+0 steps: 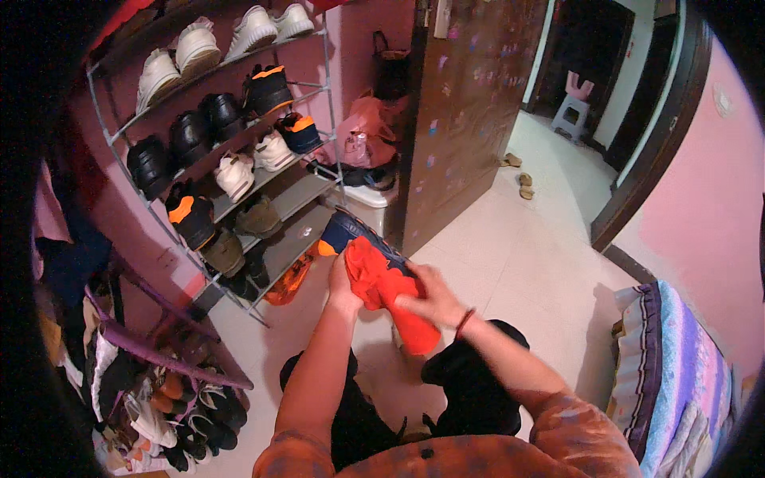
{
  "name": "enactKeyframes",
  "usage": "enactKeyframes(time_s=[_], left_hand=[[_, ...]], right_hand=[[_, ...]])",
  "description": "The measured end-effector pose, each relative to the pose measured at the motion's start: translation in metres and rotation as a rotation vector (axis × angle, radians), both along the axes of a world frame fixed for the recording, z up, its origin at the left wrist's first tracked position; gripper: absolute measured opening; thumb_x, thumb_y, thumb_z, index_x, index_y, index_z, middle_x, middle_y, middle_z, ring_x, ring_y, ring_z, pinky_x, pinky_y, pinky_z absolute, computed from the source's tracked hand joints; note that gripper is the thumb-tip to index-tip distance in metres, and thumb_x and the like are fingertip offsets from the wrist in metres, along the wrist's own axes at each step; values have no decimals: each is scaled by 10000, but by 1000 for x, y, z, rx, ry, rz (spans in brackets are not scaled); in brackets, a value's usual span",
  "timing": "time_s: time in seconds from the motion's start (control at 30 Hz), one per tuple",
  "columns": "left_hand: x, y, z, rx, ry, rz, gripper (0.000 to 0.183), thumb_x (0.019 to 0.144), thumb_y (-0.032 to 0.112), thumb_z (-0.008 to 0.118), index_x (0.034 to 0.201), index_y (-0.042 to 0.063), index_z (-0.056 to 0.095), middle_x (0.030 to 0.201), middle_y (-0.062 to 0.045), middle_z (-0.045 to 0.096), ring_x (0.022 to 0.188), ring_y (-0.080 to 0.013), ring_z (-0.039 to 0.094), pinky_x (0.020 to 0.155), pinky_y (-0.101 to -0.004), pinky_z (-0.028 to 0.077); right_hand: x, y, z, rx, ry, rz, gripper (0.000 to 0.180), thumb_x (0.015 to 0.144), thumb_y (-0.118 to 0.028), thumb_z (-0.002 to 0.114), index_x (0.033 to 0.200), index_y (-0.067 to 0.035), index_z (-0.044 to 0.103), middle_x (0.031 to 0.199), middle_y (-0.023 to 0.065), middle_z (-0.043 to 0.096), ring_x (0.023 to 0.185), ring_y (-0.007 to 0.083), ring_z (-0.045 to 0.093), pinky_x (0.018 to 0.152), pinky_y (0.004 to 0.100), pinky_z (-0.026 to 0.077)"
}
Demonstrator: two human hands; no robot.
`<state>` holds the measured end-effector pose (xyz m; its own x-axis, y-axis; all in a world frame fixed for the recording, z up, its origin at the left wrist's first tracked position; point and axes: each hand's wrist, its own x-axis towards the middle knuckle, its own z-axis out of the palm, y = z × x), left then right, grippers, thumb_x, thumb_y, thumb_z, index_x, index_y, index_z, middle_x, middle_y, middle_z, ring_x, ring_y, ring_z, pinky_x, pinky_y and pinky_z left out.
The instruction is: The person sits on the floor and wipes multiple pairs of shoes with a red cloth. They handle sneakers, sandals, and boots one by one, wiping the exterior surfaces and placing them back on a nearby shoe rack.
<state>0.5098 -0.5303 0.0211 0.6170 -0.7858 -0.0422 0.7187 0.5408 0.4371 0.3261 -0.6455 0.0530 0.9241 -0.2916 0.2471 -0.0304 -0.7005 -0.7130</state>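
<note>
A dark blue shoe (345,227) with an orange heel patch is held in front of me, above the tiled floor. Bunched red cloth (373,278) lies against its near side and hangs down below my hands. My left hand (345,285) grips the shoe's heel end together with the cloth; its fingers are partly hidden. My right hand (435,296), slightly blurred and wearing a red wrist cord, has its fingers at the shoe's other end, with the thumb over the cloth. Whether the cloth goes inside the shoe cannot be told.
A metal shoe rack (299,192) with several shoes stands at the left. More shoes are piled at the lower left (197,418). An open brown door (460,119) is ahead, a white bin (372,203) beside it. A cloth-covered piece of furniture (675,370) stands at the right.
</note>
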Motion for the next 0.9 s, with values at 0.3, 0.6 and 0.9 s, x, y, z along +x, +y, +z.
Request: enactKeyframes(time_s=[0.3, 0.6, 0.9], left_hand=[[-46, -49, 32, 27, 131, -114, 334, 972, 398, 424, 1103, 120, 558, 1038, -93, 606, 998, -261, 597, 804, -449, 531], [-51, -66, 36, 367, 92, 98, 391, 922, 477, 523, 1172, 178, 489, 976, 38, 558, 778, -124, 515, 592, -237, 415], [36, -77, 0, -47, 261, 103, 385, 901, 512, 540, 836, 135, 573, 590, 32, 516, 384, -66, 294, 434, -211, 321]], right_hand=[[-6, 18, -24, 952, -412, -131, 617, 824, -188, 703, 1374, -93, 442, 1185, 76, 585, 1059, 198, 564, 932, 334, 457], [19, -24, 70, -397, -528, -341, 439, 721, -30, 583, 1155, -88, 544, 1131, 146, 539, 1016, 316, 566, 841, 405, 488], [-54, -175, -57, 118, 230, -587, 352, 775, -194, 617, 1110, -87, 608, 1063, 176, 651, 1007, 350, 615, 889, 398, 489]])
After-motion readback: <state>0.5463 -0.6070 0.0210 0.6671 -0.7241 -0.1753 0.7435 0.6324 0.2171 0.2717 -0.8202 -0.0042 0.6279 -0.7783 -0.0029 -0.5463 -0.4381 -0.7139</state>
